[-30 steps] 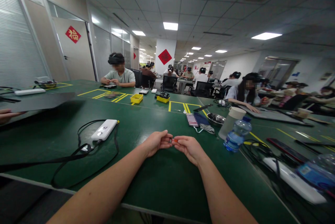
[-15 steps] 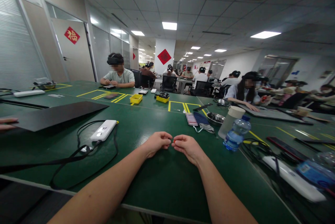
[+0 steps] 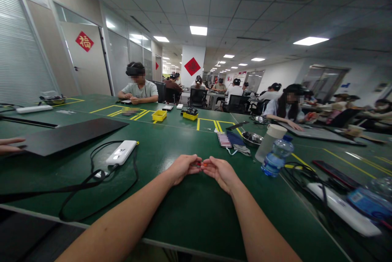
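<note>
Over the green table (image 3: 214,221), my left hand (image 3: 183,169) and my right hand (image 3: 221,172) meet fingertip to fingertip. A tiny red piece (image 3: 199,163) shows at the left fingertips, pinched by thumb and fingers. Between my right thumb and fingers is a small orange-red piece (image 3: 205,165). Both are too small for me to tell their kind, and the fingers cover part of them. Whether the two pieces touch or are joined I cannot tell.
On the left lie a white power bank (image 3: 121,152) with black cables and a dark panel (image 3: 76,133), beside another person's hand (image 3: 11,146). To the right stand a pale tumbler (image 3: 271,143), a water bottle (image 3: 278,156) and a metal bowl (image 3: 252,138). Yellow trays (image 3: 159,116) sit farther back.
My fingertips have come closer together, and red now shows at my left fingertips. At the far left, the other person's hand has shifted slightly along with the dark panel.
</note>
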### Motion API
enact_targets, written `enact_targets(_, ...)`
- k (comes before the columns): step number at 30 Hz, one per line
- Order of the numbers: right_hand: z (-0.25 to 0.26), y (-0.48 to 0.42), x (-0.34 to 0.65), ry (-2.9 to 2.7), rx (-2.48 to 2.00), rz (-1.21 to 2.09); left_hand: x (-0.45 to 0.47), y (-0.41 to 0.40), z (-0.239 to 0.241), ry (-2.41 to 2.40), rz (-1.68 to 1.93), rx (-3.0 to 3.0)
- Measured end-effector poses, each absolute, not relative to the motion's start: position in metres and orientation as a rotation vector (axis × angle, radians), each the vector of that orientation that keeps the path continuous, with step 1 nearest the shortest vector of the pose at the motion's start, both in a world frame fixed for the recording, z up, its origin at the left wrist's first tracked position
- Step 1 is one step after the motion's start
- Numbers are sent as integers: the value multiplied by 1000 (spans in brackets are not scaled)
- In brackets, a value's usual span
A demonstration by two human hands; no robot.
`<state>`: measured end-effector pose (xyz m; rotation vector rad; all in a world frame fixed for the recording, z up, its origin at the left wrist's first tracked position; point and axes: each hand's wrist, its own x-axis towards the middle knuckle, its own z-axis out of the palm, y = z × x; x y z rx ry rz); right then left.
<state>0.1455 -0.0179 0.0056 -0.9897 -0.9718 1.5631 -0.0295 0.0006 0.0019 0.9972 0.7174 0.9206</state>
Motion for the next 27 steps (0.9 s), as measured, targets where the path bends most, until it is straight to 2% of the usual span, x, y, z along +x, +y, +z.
enact_targets(8,5,-18,147,-1030,-970,1577,-29,-1,4,759,898,1043)
enact_targets(17,-4,-23,146,-1322,-1140,1522,-28,-7,-4,859,759,1515)
enact_targets(27,11,-28,143,-1180,-970,1522,-29,-4,5,775,814,1231)
